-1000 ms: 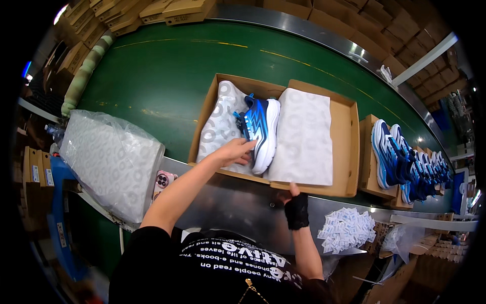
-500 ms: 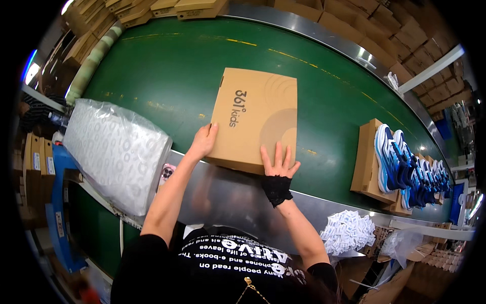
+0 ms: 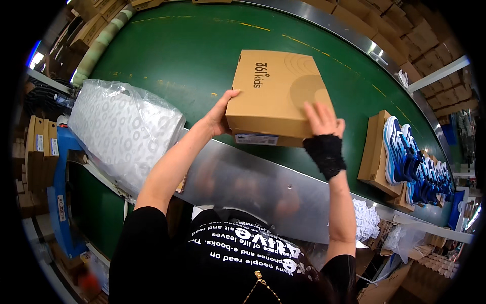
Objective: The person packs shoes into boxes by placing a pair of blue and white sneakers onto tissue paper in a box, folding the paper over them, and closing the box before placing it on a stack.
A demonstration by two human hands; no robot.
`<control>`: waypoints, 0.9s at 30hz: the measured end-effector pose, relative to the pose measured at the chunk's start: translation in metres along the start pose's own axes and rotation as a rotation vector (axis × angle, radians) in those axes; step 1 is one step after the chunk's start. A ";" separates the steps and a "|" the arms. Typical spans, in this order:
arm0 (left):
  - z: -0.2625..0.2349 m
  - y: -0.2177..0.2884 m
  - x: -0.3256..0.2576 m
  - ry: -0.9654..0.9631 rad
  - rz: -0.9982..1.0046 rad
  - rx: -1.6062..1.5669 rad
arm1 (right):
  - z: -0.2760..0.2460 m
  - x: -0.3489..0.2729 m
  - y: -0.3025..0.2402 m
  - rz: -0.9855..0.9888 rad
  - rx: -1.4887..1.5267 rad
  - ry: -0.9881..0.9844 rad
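Note:
A brown cardboard shoebox point(image 3: 276, 86) with dark print and grey curved shapes on its closed lid is in front of me over the green belt. Its near side, with a white label point(image 3: 256, 139), faces me and looks tilted up. My left hand point(image 3: 223, 114) grips the box by its left side at the near corner, thumb at the lid's edge. At the near right corner is my right hand point(image 3: 323, 121), its wrist in a black lace band point(image 3: 326, 154). Its fingers are apart and slightly blurred, touching or just over the lid.
A plastic-wrapped stack of patterned wrapping paper point(image 3: 126, 131) lies at the left. Blue-and-white shoes point(image 3: 397, 149) stand in a row with brown boxes point(image 3: 372, 147) at the right. Below them is a pile of small white packets point(image 3: 365, 220). A metal ledge point(image 3: 243, 182) borders the green belt point(image 3: 187, 55).
The shoebox has moved away from me and to the right, turned a little and tipped, so its labelled near side now shows. My right hand has shifted right and up with its fingers bent.

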State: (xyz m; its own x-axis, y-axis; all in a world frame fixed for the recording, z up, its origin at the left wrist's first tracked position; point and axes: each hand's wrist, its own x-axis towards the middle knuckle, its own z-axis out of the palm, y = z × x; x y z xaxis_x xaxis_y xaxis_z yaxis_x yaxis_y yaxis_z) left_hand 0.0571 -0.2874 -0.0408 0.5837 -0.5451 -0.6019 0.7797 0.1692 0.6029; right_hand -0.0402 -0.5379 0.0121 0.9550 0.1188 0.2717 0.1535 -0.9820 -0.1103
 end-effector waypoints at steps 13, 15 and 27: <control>-0.002 0.000 -0.189 0.144 0.251 -0.425 | 0.045 -0.099 0.045 0.110 0.434 0.127; -0.007 -0.007 -0.218 0.200 0.396 -0.479 | 0.067 -0.123 0.055 0.177 0.508 0.044; -0.148 -0.175 -0.329 1.047 1.107 -0.891 | 0.065 -0.186 0.130 1.310 1.277 0.209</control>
State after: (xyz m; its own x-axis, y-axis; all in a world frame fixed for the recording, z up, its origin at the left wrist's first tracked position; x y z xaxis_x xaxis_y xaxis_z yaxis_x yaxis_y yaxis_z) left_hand -0.2376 -0.0157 -0.0259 0.4839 0.7711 -0.4138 -0.3790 0.6108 0.6952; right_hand -0.1812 -0.6783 -0.1146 0.5785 -0.6547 -0.4866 -0.4022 0.2901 -0.8684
